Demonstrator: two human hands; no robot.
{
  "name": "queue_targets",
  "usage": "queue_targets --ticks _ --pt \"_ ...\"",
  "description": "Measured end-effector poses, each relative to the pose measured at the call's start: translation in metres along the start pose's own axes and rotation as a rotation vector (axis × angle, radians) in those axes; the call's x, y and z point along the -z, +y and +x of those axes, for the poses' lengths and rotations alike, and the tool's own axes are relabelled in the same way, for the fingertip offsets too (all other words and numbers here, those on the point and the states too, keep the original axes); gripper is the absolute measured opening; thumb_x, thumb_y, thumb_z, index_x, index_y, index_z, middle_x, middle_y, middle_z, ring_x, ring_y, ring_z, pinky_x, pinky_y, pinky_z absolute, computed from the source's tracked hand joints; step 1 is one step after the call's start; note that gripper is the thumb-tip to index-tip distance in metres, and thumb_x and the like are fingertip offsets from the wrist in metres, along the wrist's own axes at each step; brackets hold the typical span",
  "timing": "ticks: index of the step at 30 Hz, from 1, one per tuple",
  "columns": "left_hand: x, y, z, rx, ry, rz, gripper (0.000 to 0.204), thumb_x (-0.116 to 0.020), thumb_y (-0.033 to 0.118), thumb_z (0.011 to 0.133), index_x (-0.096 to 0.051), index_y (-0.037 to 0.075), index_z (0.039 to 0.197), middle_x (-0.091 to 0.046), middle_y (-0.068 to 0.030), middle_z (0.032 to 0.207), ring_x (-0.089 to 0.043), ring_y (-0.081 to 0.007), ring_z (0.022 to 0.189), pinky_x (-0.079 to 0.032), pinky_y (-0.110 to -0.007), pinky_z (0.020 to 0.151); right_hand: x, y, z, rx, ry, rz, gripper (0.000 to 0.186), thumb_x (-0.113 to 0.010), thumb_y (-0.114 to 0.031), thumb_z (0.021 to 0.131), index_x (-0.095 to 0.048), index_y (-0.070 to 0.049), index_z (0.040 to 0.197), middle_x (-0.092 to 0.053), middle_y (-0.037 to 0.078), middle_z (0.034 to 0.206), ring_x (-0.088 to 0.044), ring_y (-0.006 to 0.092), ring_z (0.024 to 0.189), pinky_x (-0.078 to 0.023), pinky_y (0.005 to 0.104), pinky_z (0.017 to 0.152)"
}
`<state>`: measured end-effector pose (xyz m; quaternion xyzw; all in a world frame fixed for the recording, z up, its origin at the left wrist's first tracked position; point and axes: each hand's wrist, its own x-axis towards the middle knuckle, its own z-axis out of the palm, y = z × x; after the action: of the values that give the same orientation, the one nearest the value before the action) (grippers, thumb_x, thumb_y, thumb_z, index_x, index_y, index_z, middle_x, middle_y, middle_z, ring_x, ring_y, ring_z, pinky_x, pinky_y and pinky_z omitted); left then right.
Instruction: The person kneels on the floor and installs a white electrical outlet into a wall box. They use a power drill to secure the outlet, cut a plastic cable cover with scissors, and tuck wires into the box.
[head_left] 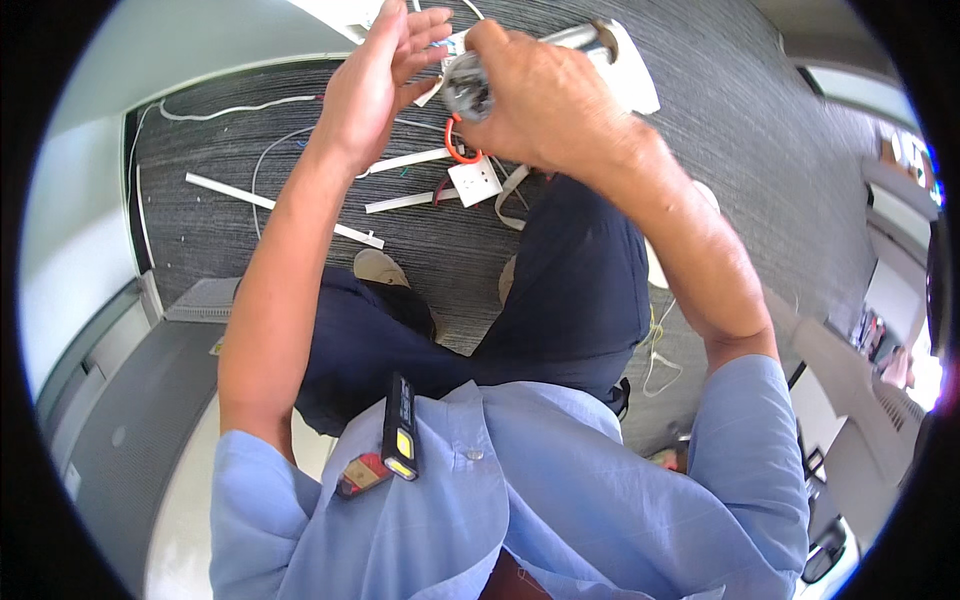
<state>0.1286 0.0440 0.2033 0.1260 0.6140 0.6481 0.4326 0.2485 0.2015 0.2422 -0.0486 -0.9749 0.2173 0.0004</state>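
Note:
My right hand (545, 95) is closed around a clear, see-through container (466, 88) with greyish things inside; I cannot make out what they are. Just left of it, my left hand (375, 90) is raised with its fingers stretched out, palm turned toward the container. Nothing shows in the left palm. Below the container, an orange loop handle (461, 148) lies on the carpet, its tool partly hidden. A white wall socket (474, 182) with dark wires rests beside it.
White trunking strips (285, 211) lie on the dark carpet (230, 150). A white cable (240, 110) runs along the wall at left. Behind my right hand is a white object (632, 70). A small black work light (400, 430) is clipped to my shirt.

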Motion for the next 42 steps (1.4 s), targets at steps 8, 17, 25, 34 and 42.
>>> queue_targets --ticks 8,17,25,34,42 --pt "0.026 -0.010 -0.087 0.105 0.605 -0.124 0.062 -0.044 0.057 0.108 -0.066 0.001 0.126 -0.069 -0.0097 0.124 -0.063 -0.0193 0.116 -0.049 -0.037 0.102 -0.068 -0.077 0.023 0.355 0.144 0.265 0.059 -0.086 -0.027 0.065 -0.061 0.001 0.111 -0.071 0.015 0.093 -0.067 0.0327 0.088 -0.054 0.0432 0.082" --pt "0.049 -0.051 -0.165 0.354 0.702 -0.801 0.024 -0.047 0.029 0.104 -0.062 0.010 0.100 -0.067 -0.0074 0.098 -0.066 -0.0217 0.096 -0.053 -0.039 0.085 -0.092 -0.164 -0.011 0.422 -0.249 0.184 0.048 -0.075 -0.010 0.073 -0.062 0.005 0.117 -0.062 0.022 0.106 -0.063 0.0387 0.102 -0.054 0.0466 0.090" --pt "0.031 -0.024 -0.148 -0.058 0.550 -1.158 0.026 -0.047 0.031 0.104 -0.062 0.012 0.095 -0.066 -0.0061 0.096 -0.065 -0.0235 0.094 -0.053 -0.040 0.083 -0.018 -0.198 0.022 0.653 -0.317 -0.522 0.054 -0.080 -0.016 0.073 -0.065 0.002 0.122 -0.067 0.016 0.116 -0.062 0.0318 0.111 -0.050 0.0477 0.092" --pt "0.030 -0.007 -0.177 -0.292 0.479 -1.446 0.028 -0.044 0.033 0.103 -0.064 0.014 0.099 -0.069 -0.0050 0.101 -0.066 -0.0239 0.096 -0.054 -0.044 0.085 0.010 -0.269 0.017 0.852 -0.230 -0.939 0.061 -0.086 -0.021 0.067 -0.069 0.001 0.121 -0.068 0.013 0.114 -0.062 0.0291 0.109 -0.049 0.0436 0.093" --pt "0.039 -0.010 -0.166 -0.405 0.506 -1.255 0.026 -0.045 0.031 0.104 -0.064 0.014 0.099 -0.069 -0.0051 0.101 -0.066 -0.0236 0.098 -0.054 -0.043 0.086 -0.008 -0.275 0.052 0.899 -0.469 -1.062 0.061 -0.086 -0.023 0.067 -0.069 -0.002 0.121 -0.069 0.012 0.115 -0.062 0.0274 0.110 -0.049 0.0426 0.089"
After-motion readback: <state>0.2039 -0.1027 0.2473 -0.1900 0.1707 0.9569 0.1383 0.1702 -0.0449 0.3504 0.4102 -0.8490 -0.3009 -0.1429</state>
